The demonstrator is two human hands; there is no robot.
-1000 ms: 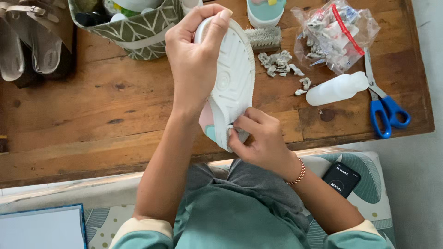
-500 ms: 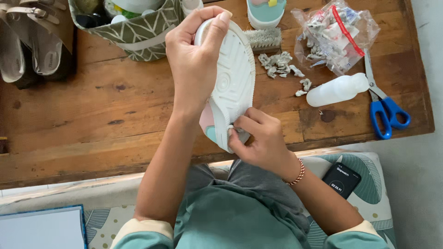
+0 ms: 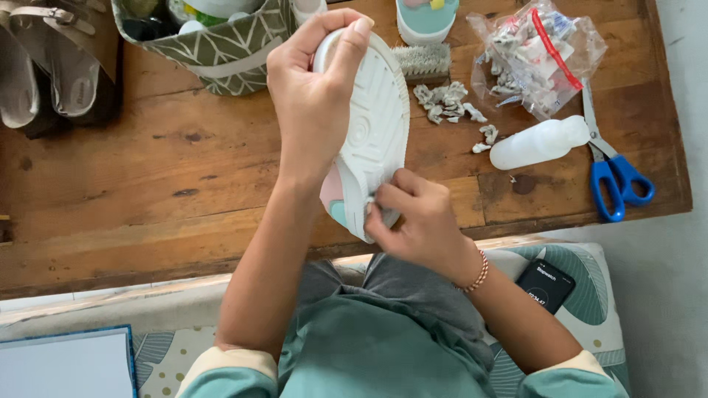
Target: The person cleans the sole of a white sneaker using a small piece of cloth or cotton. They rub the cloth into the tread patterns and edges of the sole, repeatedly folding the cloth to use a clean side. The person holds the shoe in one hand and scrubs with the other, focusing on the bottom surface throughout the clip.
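- I am gripping the white rubber-soled sneaker (image 3: 372, 125) in my left hand (image 3: 313, 96), fingers wrapped round its toe, sole facing me above the brown wooden table (image 3: 162, 199)
- My right hand (image 3: 417, 221) is pinching a small white wad (image 3: 371, 200) against the heel edge
- I judge the heel wipe is under way; the next stroke calls for steady pressure along the rim

The left hand (image 3: 313, 96) covers the shoe's (image 3: 372, 125) upper and toe; only the sole shows. Whatever the right hand's (image 3: 417, 221) fingers pinch at the heel is hidden. At the table's (image 3: 184, 184) far edge, the basket (image 3: 221, 51), sandals (image 3: 51, 59) and a second shoe (image 3: 426, 18) are cut off. The phone's (image 3: 544, 284) screen is too small to read.
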